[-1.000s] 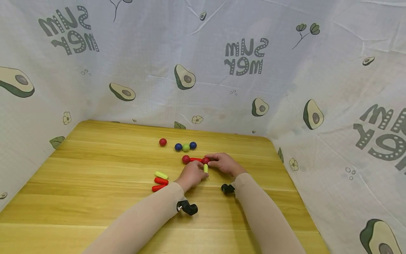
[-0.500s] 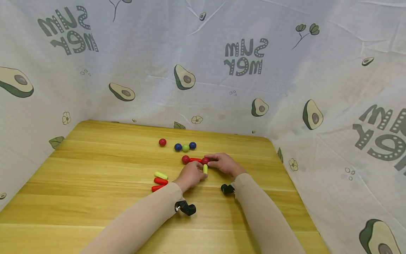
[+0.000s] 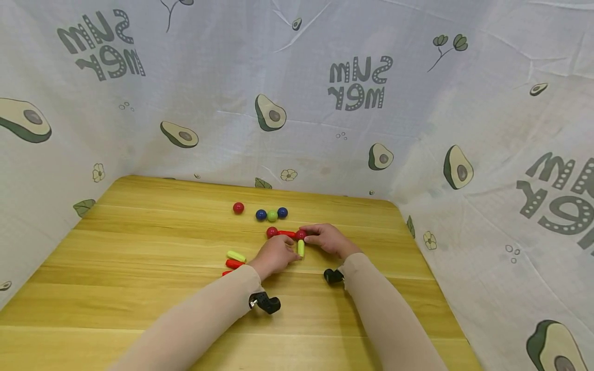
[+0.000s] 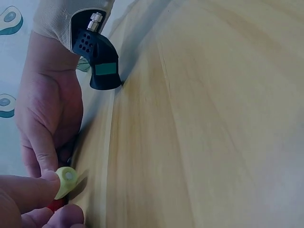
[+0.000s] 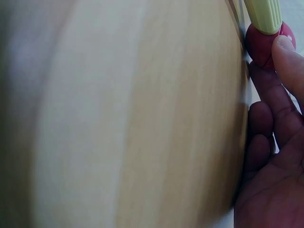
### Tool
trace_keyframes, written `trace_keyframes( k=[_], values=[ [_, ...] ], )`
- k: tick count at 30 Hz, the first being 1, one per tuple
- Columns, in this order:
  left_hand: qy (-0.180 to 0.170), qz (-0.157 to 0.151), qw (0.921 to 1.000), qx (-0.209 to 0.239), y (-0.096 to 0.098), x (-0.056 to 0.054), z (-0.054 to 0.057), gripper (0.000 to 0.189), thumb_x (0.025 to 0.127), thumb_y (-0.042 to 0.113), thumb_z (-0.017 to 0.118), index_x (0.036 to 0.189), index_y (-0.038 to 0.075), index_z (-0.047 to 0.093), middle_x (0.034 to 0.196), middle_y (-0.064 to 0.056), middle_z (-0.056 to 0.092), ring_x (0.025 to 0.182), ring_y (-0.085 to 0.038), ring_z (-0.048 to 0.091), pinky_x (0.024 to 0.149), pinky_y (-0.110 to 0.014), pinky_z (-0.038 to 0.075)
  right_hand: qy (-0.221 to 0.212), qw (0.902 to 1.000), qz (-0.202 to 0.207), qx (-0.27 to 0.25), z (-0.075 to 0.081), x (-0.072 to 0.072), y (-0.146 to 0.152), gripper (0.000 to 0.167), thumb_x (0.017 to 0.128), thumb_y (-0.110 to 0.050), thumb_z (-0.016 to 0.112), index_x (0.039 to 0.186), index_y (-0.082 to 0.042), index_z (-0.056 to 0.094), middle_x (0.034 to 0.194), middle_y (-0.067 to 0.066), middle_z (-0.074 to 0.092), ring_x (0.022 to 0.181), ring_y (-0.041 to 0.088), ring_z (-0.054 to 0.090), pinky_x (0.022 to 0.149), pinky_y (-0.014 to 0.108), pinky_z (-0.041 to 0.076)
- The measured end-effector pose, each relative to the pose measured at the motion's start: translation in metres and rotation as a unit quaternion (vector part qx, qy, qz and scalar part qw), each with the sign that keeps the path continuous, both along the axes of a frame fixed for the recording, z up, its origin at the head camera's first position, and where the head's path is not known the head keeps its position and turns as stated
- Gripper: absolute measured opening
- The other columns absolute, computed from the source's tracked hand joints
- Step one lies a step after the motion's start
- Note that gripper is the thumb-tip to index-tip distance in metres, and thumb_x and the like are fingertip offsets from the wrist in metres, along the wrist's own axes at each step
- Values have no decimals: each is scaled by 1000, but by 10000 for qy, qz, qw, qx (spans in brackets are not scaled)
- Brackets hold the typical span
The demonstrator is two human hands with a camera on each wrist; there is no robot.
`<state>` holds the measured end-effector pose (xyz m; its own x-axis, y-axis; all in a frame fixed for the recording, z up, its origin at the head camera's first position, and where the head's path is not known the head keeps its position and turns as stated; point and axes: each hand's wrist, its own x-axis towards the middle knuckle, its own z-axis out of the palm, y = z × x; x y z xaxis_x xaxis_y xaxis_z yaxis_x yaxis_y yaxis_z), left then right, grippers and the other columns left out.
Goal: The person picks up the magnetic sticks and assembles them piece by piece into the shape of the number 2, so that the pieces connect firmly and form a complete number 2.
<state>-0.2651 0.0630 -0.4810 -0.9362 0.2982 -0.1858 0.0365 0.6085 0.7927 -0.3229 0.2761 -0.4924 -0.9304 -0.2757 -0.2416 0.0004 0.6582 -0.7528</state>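
Note:
A red ball (image 3: pixel 272 233), a red rod (image 3: pixel 286 234) and a second red ball (image 3: pixel 301 235) stand joined in a row on the wooden table. My right hand (image 3: pixel 328 240) pinches the second ball between thumb and forefinger; in the right wrist view that ball (image 5: pixel 260 46) meets the end of a ribbed yellow-green rod (image 5: pixel 265 15). This rod (image 3: pixel 301 249) points from the ball towards me. Beside its near end is my left hand (image 3: pixel 275 256), thumb and fingers parted. In the left wrist view the thumb overlaps the edge of the rod's end (image 4: pixel 68 175), which shows a pale round spot.
Behind lie a loose red ball (image 3: pixel 238 208), two blue balls (image 3: pixel 261 215) and a green ball (image 3: pixel 272 216). Left of my left hand are a yellow-green rod (image 3: pixel 236 256) and red rods (image 3: pixel 234 264), partly covered by the sleeve. A printed cloth (image 3: pixel 315 144) borders the table.
My left hand has loosened from the yellow-green rod and shifted slightly left, uncovering more of it. The left sleeve now covers more of the loose red rods. My right hand stays on the ball.

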Motion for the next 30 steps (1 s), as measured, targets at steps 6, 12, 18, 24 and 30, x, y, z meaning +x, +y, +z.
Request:
trace_keyframes(
  k=[6, 12, 18, 24, 30],
  values=[
    [134, -290, 9990, -317, -14, -1, 7, 43, 97, 26, 78, 134, 6, 66, 113, -6, 73, 97, -20, 67, 91, -40, 57, 5, 10000, -6, 2, 0, 0, 0, 40, 103, -18, 69, 143, -20, 68, 146, 9, 65, 137, 30, 58, 120, 51, 42],
    [463, -658, 9936, -797, -40, -5, 16, 40, 98, 24, 76, 134, 9, 65, 119, -6, 71, 107, -23, 67, 100, -43, 55, 127, 9997, 105, 168, 0, 0, 1, 41, 103, -20, 70, 143, -18, 67, 148, 11, 64, 138, 32, 57, 120, 52, 41],
    [691, -740, 9890, -1079, -73, -15, 20, 44, 99, 24, 75, 139, 10, 64, 134, -9, 68, 124, -28, 64, 111, -47, 50, 153, 9995, 88, 251, 0, -1, 1, 40, 103, -19, 69, 143, -18, 67, 150, 12, 62, 140, 33, 55, 122, 53, 38],
    [897, -469, 9899, -991, -105, -35, 28, 50, 100, 22, 73, 146, 6, 58, 146, -18, 61, 136, -39, 57, 115, -54, 45, 114, 9997, 40, 199, 2, 1, 0, 41, 103, -19, 69, 143, -18, 67, 151, 12, 61, 141, 33, 54, 123, 53, 38],
    [1118, 61, 9884, -1025, -129, -56, 28, 55, 102, 23, 70, 150, 3, 53, 151, -23, 52, 143, -46, 47, 119, -59, 39, 87, 9998, 101, 167, 4, 2, -1, 41, 103, -19, 68, 144, -18, 66, 152, 12, 60, 142, 34, 53, 123, 53, 37]
  ],
)
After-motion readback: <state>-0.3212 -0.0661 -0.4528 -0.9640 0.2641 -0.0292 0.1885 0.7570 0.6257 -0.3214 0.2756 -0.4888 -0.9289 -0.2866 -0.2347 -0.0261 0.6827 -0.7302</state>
